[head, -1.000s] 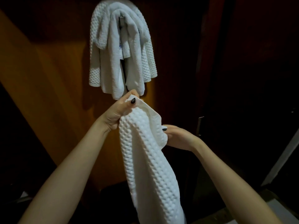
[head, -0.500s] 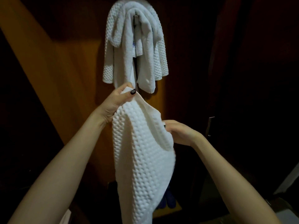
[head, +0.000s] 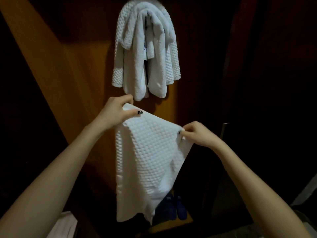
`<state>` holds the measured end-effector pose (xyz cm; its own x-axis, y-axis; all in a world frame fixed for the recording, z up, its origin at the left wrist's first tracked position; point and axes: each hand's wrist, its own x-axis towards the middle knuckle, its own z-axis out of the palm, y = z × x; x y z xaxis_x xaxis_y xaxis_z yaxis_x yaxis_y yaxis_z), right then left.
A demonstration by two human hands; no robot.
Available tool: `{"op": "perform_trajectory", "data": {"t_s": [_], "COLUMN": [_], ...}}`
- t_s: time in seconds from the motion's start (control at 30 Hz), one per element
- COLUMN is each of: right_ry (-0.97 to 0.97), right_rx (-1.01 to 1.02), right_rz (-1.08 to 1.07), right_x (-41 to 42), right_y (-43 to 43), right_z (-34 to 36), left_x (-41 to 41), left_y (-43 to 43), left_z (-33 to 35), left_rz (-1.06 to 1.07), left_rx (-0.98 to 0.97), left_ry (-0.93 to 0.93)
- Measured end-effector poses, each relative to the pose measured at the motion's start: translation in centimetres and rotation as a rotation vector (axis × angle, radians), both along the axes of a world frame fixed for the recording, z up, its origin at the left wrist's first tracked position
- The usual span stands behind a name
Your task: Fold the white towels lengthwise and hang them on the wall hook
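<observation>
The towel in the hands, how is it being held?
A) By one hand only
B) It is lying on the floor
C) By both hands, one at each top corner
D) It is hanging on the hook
C: the left hand pinches one top corner of the towel and the right hand pinches the other, below the hung towels.

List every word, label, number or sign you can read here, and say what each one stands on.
No text here can be read.
The blue print on a small tag among the hung towels: too blurred to read.
The held towel, gripped by the left hand and the right hand: no marking shows.
The blue slippers below: no lettering visible.
</observation>
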<state>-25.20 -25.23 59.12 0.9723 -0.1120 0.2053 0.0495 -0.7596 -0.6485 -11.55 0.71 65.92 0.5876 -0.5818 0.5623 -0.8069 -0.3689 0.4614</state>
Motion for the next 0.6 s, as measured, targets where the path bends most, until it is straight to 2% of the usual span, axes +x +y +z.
{"op": "perform_trajectory", "data": {"t_s": [0.07,0.13,0.2,0.33,0.47,0.53,0.6], "right_ry": [-0.117,-0.15,-0.162,-0.187,-0.179,-0.18,-0.17], "right_rx": [-0.023,-0.062,-0.082,-0.089,-0.078,-0.057,-0.055], "right_rz": [-0.092,-0.123,-0.111,-0.095,-0.105,-0.133,-0.176], "right_x": [0.2,0.6,0.9,0.9,0.0,-0.4,-0.6], "right_y": [-0.8,-0.9,-0.7,-0.9,-2.2,-2.9,-3.5], "right_z": [0.5,0.9,1.0,1.6,2.1,2.3,2.3], "left_x": [0.4,0.6,0.6,1.1,1.1,1.0,0.7], "left_y": [1.0,1.7,2.2,3.4,3.5,2.9,1.7], "left_z": [-0.4,-1.2,-2.3,-4.2,-5.0,-5.0,-4.7], "left_rz": [-0.04,-0.125,-0.178,-0.152,-0.181,-0.138,-0.006], "left_rx": [0.197,0.368,0.444,0.359,0.229,0.189,0.146], "left_ry": [0.061,0.211,0.349,0.564,0.675,0.647,0.521]}}
